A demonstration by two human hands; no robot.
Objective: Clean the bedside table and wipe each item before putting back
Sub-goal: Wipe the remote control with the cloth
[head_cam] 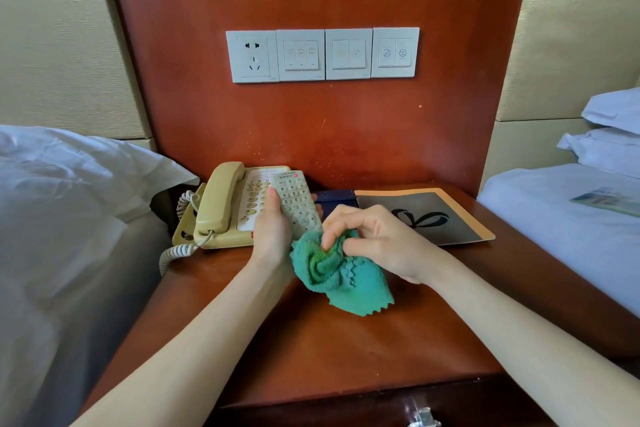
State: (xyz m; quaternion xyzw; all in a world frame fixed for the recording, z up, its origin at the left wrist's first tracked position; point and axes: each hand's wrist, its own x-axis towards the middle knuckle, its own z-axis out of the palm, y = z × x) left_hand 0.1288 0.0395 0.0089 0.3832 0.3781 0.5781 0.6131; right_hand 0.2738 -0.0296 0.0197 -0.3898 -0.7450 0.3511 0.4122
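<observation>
My left hand [272,230] grips a grey remote control [296,201] and holds it tilted above the wooden bedside table [346,350]. My right hand [377,241] bunches a green cloth [337,270] against the remote's lower end. A beige corded telephone [225,208] sits at the table's back left, partly behind the remote. A dark folder with an orange border [426,215] lies at the back right. A dark blue box [334,198] shows between the remote and the folder, mostly hidden.
Beds with white linen flank the table on the left [69,218] and right [571,236]. A wooden panel behind the table carries a socket and switches [322,54]. A leaflet [606,201] lies on the right bed. A drawer handle [424,418] shows at the table's front.
</observation>
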